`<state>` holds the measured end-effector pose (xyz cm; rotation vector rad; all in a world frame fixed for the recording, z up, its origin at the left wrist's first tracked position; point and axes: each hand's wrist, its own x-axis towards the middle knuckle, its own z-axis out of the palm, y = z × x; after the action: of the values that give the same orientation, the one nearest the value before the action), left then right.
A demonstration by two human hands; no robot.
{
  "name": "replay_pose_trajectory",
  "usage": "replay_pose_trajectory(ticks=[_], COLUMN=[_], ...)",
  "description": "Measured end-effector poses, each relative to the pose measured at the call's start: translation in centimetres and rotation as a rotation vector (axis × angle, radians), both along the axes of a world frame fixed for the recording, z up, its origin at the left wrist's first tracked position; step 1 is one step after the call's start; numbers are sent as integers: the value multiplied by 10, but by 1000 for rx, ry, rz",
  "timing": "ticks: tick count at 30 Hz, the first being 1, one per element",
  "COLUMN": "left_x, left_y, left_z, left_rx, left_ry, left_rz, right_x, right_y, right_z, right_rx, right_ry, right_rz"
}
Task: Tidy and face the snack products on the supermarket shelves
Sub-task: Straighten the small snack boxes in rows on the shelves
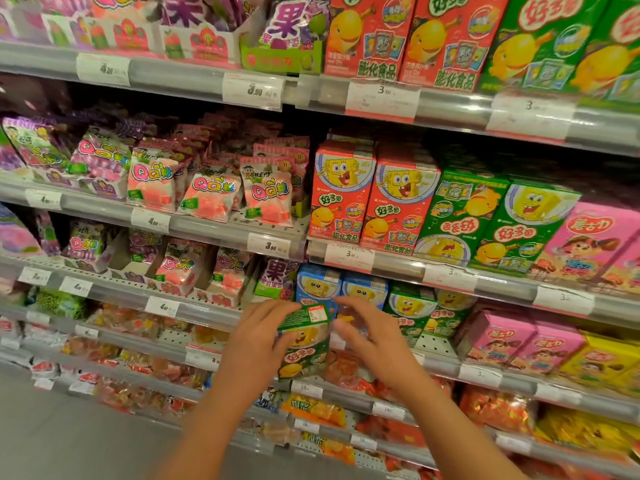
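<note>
Pink candy bags [211,194] are stood in a row on a shelf on the left. Lower down, the left hand [258,336] is wrapped round the left side of a small green box [304,341], and the box is held up in front of the shelves. It is tipped a little. The right hand [369,336] is seen just beside the box with its fingers spread wide; whether the box is touched by it cannot be told. Blue boxes [341,289] are seen right behind. Green boxes [420,311] and then pink boxes [519,341] are lined up to the right.
</note>
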<state>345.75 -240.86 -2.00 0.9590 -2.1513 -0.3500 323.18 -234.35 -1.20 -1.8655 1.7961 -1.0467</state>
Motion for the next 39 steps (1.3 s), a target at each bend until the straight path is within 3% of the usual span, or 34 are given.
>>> replay_pose_trajectory(ticks=[3, 9, 16, 22, 28, 39], left_x=[-26, -74, -94, -113, -126, -131], left_y=[8, 5, -71, -99, -110, -112], left_z=[1, -3, -1, 6, 13, 11], left_rx=[-2, 53, -120, -81, 0, 29], left_ry=[-20, -84, -500, -727, -747, -709], left_rz=[-98, -272, 43, 17, -109, -65], right_x=[-7, -61, -124, -138, -137, -139], right_y=[22, 56, 105, 121, 123, 124], right_z=[-2, -4, -8, -10, -8, -3], right_rx=[37, 0, -34, -11, -2, -6], right_ry=[-51, 121, 196, 188, 210, 210], right_rz=[31, -159, -380, -407, -416, -429])
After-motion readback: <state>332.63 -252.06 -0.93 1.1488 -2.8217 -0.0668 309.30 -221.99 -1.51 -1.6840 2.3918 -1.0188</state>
